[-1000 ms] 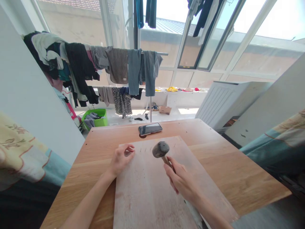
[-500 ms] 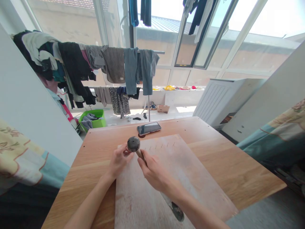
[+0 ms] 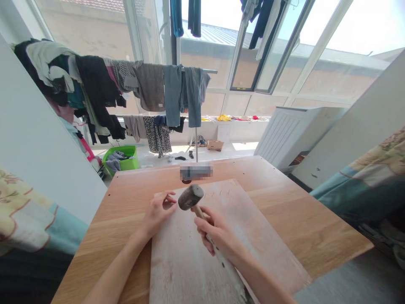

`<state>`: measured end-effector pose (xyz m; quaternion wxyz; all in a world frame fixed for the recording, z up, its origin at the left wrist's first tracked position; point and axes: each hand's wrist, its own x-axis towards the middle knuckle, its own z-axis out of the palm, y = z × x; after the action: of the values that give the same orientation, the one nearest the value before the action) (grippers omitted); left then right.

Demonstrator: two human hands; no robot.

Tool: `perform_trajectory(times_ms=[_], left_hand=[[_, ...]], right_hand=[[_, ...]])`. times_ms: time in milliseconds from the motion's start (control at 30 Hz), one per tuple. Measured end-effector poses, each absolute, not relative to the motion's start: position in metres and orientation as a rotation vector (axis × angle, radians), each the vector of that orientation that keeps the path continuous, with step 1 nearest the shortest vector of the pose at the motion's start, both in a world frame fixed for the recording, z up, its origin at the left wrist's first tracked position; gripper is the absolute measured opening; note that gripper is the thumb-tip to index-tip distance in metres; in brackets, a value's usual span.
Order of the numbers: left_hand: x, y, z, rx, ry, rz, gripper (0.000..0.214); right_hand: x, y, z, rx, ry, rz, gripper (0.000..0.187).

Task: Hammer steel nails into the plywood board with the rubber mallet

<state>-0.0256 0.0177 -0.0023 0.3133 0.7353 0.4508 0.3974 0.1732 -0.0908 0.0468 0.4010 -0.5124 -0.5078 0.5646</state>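
Note:
My right hand (image 3: pixel 215 228) is wrapped round the pale handle of a hammer (image 3: pixel 190 197). Its thick dark grey head hangs in the air above the upper part of a worn wooden board (image 3: pixel 177 266). At the board's upper left, my left hand (image 3: pixel 161 209) rests with thumb and index finger curled together in a pinch. Anything between those fingertips is too small to make out. Several thin nails (image 3: pixel 220 192) stand in a row along the board's far edge, right of the hammer head, which hides part of the row.
The board lies on a wooden table (image 3: pixel 284 211). Beyond it sits a blurred phone-shaped object (image 3: pixel 196 171) near the far edge. Past the table are a green basket (image 3: pixel 136 162) of clothes, a laundry rack hung with clothes (image 3: pixel 152 88) and a white cabinet (image 3: pixel 278 135).
The hammer head has moved right, away from my left hand, and tilted so its side shows. My right hand has shifted right with it. My left hand stays nearly in place.

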Motion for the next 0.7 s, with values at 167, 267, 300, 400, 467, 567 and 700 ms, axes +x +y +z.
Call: perform_trajectory(times_ms=[167,267,300,400,467,567,700], left_hand=[[-0.028,0.018,-0.005,1.995,1.251,1.056,0.034],[-0.026,0.019,-0.005,2.005,1.276,1.047,0.035],[-0.025,0.019,-0.003,2.015,1.293,1.047,0.035],[-0.026,0.014,0.002,2.078,1.383,1.101,0.032],[-0.034,0.002,0.005,2.186,1.433,1.124,0.031],[-0.055,-0.035,0.002,2.406,1.496,1.034,0.037],[-0.081,-0.105,-0.014,2.559,1.575,1.004,0.044]], right_hand=[[0.207,-0.136,0.036,-1.256,-0.649,1.371,0.055],[0.226,-0.149,0.026,-1.407,-0.642,1.298,0.054],[0.232,-0.151,0.023,-1.473,-0.708,1.301,0.053],[0.246,-0.159,0.022,-1.735,-1.001,1.219,0.052],[0.257,-0.168,0.024,-1.885,-1.222,0.984,0.052],[0.281,-0.187,0.02,-1.936,-1.481,0.464,0.044],[0.316,-0.21,-0.007,-1.872,-1.838,-0.057,0.038]])
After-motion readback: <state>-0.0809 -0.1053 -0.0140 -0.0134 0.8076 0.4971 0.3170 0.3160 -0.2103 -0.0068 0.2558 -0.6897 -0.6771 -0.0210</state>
